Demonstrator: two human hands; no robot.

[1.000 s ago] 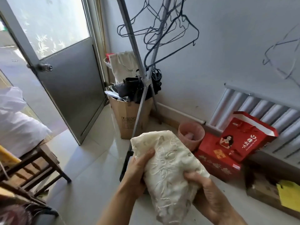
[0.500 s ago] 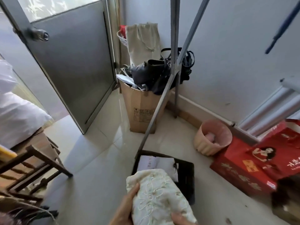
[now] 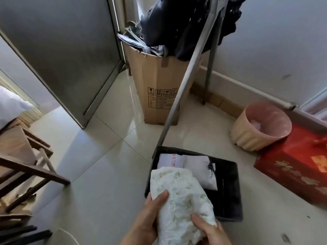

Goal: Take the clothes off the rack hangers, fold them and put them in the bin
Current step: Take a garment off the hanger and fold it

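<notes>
Chair [image 3: 26, 165]: wood, far left of the grip, on the tiled floor [image 3: 106, 156].
Door [image 3: 62, 50]: grey metal, up and left of the grip, standing open.
Box [image 3: 155, 89]: tall cardboard, straight beyond the grip; dark bags [image 3: 177, 23] heaped on its top.
Rack leg [image 3: 182, 92]: 1 slanted metal tube, running from above the box down to the far left corner of the bin [image 3: 230, 195], just beyond the grip.
Left hand [image 3: 150, 214]: grips the garment's left edge, thumb laid on top, fingers hidden beneath.
Garment [image 3: 180, 200]: cream embroidered cloth, folded into 1 thick bundle, held between both hands over the bin's near left part; contact with the contents below cannot be told.
Right hand [image 3: 207, 230]: fingers curled over the bundle's near right end, holding it.
Bin: black, rectangular, on the floor directly under and right of the grip.
Folded clothes [image 3: 200, 170]: 2 pale pieces side by side in the bin's far left, just beyond the bundle.
Basket [image 3: 256, 133]: pink, round, well right of and beyond the grip.
Red box [image 3: 292, 167]: far right of the grip, on the floor, just beside the basket.
</notes>
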